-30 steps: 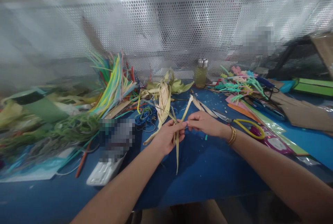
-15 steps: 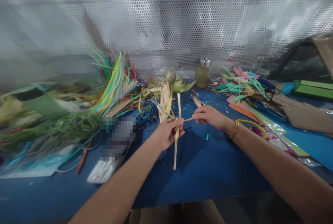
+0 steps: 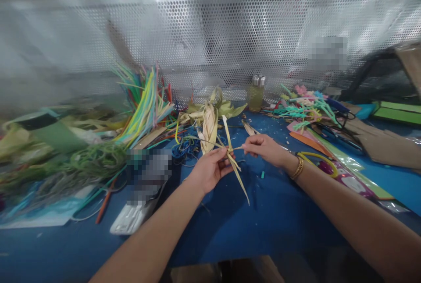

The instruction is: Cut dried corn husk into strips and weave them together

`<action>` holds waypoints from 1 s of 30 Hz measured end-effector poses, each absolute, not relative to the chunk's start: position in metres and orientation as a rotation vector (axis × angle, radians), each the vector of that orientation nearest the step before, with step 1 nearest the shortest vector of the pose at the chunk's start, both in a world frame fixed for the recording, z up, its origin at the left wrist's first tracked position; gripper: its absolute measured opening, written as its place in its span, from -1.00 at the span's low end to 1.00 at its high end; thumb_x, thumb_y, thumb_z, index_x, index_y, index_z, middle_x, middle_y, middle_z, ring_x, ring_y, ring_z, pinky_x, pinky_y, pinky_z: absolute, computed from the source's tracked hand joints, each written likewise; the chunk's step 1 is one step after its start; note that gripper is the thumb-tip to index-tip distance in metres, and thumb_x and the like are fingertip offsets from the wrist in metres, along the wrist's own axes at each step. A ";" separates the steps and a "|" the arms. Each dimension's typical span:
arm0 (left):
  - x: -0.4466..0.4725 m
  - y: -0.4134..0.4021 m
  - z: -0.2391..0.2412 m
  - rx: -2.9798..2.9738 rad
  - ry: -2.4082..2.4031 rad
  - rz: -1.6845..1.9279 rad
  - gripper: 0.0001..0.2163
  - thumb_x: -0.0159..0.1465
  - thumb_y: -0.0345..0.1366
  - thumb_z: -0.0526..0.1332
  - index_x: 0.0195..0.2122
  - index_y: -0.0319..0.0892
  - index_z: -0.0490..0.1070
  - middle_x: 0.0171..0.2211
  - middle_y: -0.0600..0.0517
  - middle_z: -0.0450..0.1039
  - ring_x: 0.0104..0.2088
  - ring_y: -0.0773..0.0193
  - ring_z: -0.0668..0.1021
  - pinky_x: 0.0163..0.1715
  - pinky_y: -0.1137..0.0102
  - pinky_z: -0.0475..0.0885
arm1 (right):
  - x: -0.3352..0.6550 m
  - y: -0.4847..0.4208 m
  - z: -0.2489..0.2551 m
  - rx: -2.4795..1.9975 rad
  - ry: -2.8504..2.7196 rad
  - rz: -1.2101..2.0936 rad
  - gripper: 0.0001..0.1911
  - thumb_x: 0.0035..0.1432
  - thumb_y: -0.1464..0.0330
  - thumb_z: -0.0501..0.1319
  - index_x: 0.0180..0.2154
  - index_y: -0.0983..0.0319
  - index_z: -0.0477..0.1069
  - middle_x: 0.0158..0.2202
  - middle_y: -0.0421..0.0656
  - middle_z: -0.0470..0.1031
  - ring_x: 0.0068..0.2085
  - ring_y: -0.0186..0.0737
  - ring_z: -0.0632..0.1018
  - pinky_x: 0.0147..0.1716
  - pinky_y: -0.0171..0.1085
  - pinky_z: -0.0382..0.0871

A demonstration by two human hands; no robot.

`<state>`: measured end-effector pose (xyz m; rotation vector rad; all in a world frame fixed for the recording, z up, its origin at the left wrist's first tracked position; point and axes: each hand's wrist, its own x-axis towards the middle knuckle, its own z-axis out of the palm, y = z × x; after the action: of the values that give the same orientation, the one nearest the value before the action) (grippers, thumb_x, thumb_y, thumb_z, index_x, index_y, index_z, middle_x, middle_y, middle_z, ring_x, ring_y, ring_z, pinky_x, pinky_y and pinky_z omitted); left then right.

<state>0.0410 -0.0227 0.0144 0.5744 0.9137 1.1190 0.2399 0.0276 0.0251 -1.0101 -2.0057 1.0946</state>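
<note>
My left hand (image 3: 210,168) is closed in a pinch on a bundle of thin pale corn-husk strips (image 3: 234,160) held just above the blue table (image 3: 263,217). The strips cross at my fingertips and slant down to the right. My right hand (image 3: 265,148), with a gold bracelet on the wrist, pinches a thin husk strand that runs left to the crossing point. A dried corn husk (image 3: 209,126) lies on the table just behind my hands.
Colourful plastic strips (image 3: 144,103) fan out at back left, with green fibre (image 3: 92,160) nearer. A small glass jar (image 3: 255,92) stands by the perforated metal screen (image 3: 230,42). Yellow-handled scissors (image 3: 315,162), pipe cleaners (image 3: 302,105) and brown paper (image 3: 388,147) lie on the right.
The lower end of the husk strips has swung from hanging straight down to slanting down-right. My right hand has pulled its strand a little to the right and stays pinched.
</note>
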 end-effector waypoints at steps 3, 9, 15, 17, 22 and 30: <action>0.041 -0.023 0.015 0.589 0.904 1.087 -0.90 0.25 -0.36 0.24 -0.29 -0.29 0.49 -0.36 -0.12 0.56 -0.44 0.27 0.60 -0.39 0.34 0.58 | 0.238 0.026 0.025 -1.054 -2.031 1.065 -0.65 0.16 0.14 0.18 -0.49 0.27 0.44 -0.62 -0.26 0.32 -0.55 -0.40 0.33 -0.54 -0.37 0.15; 0.043 -0.027 0.017 0.666 0.909 1.022 -0.89 0.17 -0.57 0.26 -0.28 -0.32 0.49 -0.20 -0.20 0.59 -0.32 0.22 0.64 -0.34 0.40 0.57 | 0.239 0.029 0.024 -1.086 -2.047 1.050 -0.66 0.15 0.17 0.18 -0.54 0.26 0.39 -0.64 -0.28 0.31 -0.59 -0.42 0.30 -0.55 -0.37 0.14; 0.047 -0.034 0.017 0.677 0.860 0.926 -0.88 0.23 -0.54 0.19 -0.22 -0.29 0.44 -0.08 -0.29 0.55 -0.16 0.07 0.64 -0.21 0.29 0.57 | 0.244 0.035 0.020 -1.108 -1.963 1.093 -0.72 0.09 0.23 0.22 -0.56 0.27 0.40 -0.70 -0.31 0.22 -0.62 -0.43 0.24 -0.59 -0.36 0.08; 0.049 -0.036 0.018 0.699 0.888 0.917 -0.88 0.24 -0.53 0.18 -0.21 -0.29 0.43 -0.08 -0.29 0.55 -0.15 0.05 0.64 -0.20 0.27 0.56 | 0.244 0.035 0.021 -1.108 -1.973 1.096 -0.72 0.09 0.25 0.21 -0.57 0.27 0.39 -0.69 -0.31 0.23 -0.61 -0.43 0.24 -0.58 -0.36 0.08; 0.053 -0.038 0.015 0.802 0.967 0.957 -0.87 0.27 -0.48 0.15 -0.18 -0.25 0.43 -0.12 -0.25 0.57 -0.18 0.09 0.65 -0.22 0.27 0.55 | 0.242 0.032 0.021 -1.097 -2.071 0.918 -0.75 0.12 0.28 0.19 -0.51 0.28 0.45 -0.56 -0.23 0.39 -0.50 -0.38 0.37 -0.47 -0.35 0.22; 0.056 -0.036 0.014 0.956 1.059 1.014 -0.80 0.23 -0.47 0.16 -0.12 -0.23 0.43 -0.26 -0.14 0.59 -0.32 0.19 0.64 -0.28 0.32 0.54 | 0.231 0.016 0.017 -0.876 -2.171 0.627 -0.69 0.04 0.34 0.30 -0.11 0.23 0.50 -0.12 -0.09 0.56 -0.11 -0.17 0.54 -0.06 -0.20 0.39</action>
<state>0.0556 -0.0361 0.0139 0.9557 1.0595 1.0136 0.2307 0.0163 0.0168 -0.8761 -2.1710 0.6271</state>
